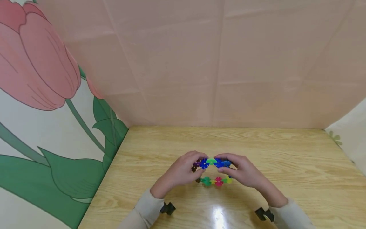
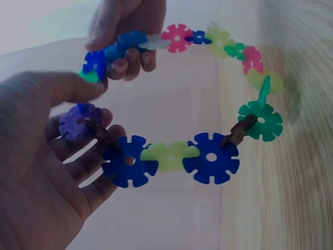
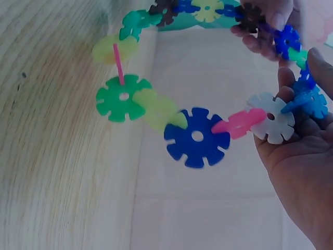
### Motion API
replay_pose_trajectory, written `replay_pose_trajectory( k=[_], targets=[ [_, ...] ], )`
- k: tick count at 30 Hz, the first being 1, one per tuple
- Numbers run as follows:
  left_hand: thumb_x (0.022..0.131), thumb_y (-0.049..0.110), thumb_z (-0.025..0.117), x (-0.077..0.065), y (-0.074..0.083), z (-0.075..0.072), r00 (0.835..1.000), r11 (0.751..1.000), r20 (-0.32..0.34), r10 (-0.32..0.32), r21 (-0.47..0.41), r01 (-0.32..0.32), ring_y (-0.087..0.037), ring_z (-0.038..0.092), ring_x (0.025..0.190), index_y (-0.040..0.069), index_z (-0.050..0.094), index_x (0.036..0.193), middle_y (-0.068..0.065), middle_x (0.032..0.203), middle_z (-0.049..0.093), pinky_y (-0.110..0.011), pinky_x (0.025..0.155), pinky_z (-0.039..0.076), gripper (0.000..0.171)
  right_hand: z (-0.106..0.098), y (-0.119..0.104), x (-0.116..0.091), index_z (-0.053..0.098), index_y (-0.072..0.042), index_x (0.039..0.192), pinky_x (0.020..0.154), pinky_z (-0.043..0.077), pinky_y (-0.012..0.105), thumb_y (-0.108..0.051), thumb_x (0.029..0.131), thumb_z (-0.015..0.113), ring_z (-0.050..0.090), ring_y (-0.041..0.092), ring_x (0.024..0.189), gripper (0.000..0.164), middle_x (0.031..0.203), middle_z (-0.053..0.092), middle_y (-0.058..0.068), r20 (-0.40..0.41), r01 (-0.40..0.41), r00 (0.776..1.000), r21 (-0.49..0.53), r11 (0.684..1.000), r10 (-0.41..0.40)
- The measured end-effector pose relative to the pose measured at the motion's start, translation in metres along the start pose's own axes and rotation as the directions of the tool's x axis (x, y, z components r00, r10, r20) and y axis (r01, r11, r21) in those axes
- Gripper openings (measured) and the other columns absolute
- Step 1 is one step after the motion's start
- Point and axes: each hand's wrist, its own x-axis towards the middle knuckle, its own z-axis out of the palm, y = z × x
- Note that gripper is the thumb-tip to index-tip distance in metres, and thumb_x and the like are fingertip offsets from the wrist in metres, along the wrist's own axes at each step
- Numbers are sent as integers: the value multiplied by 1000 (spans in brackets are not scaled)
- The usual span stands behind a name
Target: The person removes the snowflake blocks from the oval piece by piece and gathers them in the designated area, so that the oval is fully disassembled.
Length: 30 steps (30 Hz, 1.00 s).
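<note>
A closed ring of notched plastic snowflake discs (image 1: 219, 181), slotted edge to edge, hangs upright between both hands above the table. My left hand (image 1: 186, 168) pinches its upper left at a dark blue disc (image 1: 204, 163), with a purple disc (image 2: 79, 122) lying against the fingers. On the upper right my right hand (image 1: 246, 170) grips another dark blue disc (image 1: 218, 163) and a lighter blue disc (image 3: 311, 100). Between the two hands sits a light green disc (image 1: 211, 162). The ring's lower side carries green, pink, yellow, brown and dark blue discs, its bottom close over the tabletop.
The wood-grain table (image 1: 143, 149) extends around the hands. Behind it rises a creased pinkish sheet (image 1: 183, 63), and a tulip-printed panel (image 1: 43, 79) borders the left. A pale cloth (image 1: 351, 133) stands at the right. Black clips (image 1: 168, 208) show at both sleeves.
</note>
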Motion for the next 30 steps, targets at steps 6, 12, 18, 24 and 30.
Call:
replay_pose_trajectory(
  k=[6,12,18,24,30],
  targets=[
    [102,38,61,1,3,3,999,999,-7,42,-20,-42,-5,59,103,14,61,129,4,120,63,-22,86,53,36,2,-2,0,65,-9,124,66,58,27,-3,95,68,67,8,84,30,107,72,6,4,29,1000,27,999,-29],
    [105,32,57,4,7,5,991,992,-39,124,-15,-125,-6,58,95,11,66,117,1,110,65,-20,81,52,26,3,-6,2,66,-8,123,66,58,28,-1,93,70,68,9,82,31,105,72,8,19,73,997,48,996,-74],
    [105,27,58,6,7,4,986,987,-44,163,-2,-164,-6,59,95,11,69,114,2,107,67,-15,83,49,22,4,-10,2,66,-8,122,67,58,27,-1,93,71,67,8,82,30,105,73,6,15,81,997,29,996,-81],
    [103,22,61,7,6,5,973,978,-94,209,31,-207,-4,54,82,12,71,102,4,94,67,-13,74,45,14,5,-10,2,66,-7,122,67,58,27,-2,93,71,66,7,82,30,104,73,5,18,74,997,30,997,-75],
    [101,18,64,7,2,9,943,959,-178,280,83,-270,-4,56,77,12,71,95,5,89,68,-11,71,44,11,7,-12,2,67,-10,122,62,57,27,-5,93,72,64,6,77,30,102,72,2,11,49,999,23,999,-49]
  ],
)
